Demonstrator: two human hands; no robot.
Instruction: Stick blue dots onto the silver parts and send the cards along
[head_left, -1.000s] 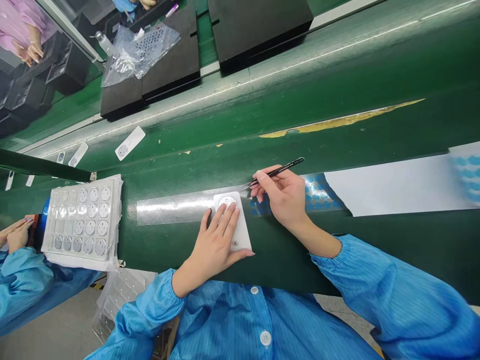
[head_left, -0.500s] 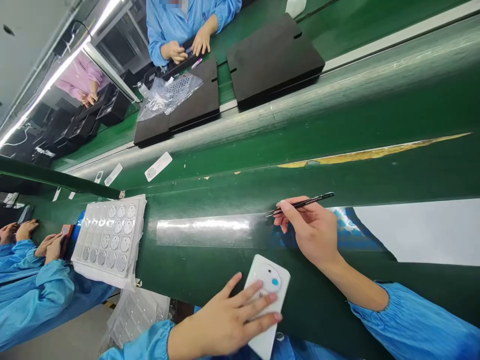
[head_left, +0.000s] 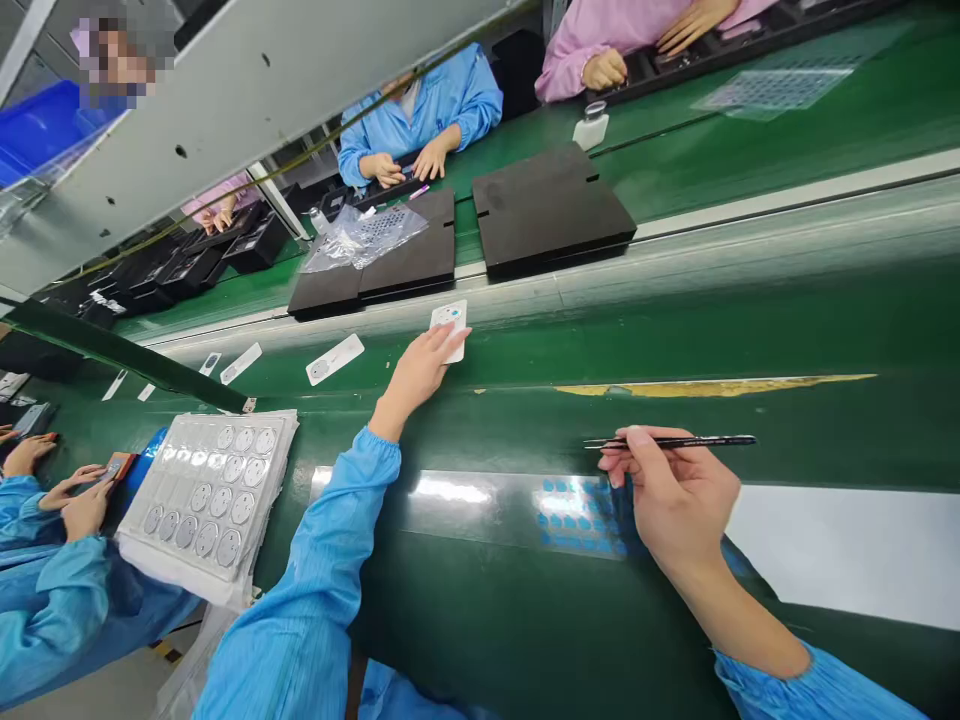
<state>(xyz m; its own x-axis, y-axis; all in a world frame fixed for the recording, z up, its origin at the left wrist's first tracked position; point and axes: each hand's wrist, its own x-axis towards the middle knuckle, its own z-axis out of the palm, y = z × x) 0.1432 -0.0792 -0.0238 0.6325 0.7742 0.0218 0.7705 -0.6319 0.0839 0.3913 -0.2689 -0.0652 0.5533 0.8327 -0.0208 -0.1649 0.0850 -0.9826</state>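
My left hand (head_left: 421,369) reaches far across the green conveyor belt (head_left: 750,290), fingers closed on a white card part (head_left: 450,327) that rests on the belt's far strip. My right hand (head_left: 675,495) stays near me, pinching black tweezers (head_left: 671,441) that point left. Just left of that hand lies a clear film strip (head_left: 465,505) with several small blue round stickers (head_left: 574,512) on it.
A clear blister tray (head_left: 206,490) of round parts sits at my left. More white card parts (head_left: 334,359) lie further left on the belt. Black foam trays (head_left: 551,210) and a plastic bag (head_left: 360,235) sit beyond the belt. Other workers' hands (head_left: 71,495) are at left and across.
My left hand carried the white card from in front of me out to the belt's far strip. My head lifted, showing more of the far bench. The right hand kept the tweezers.
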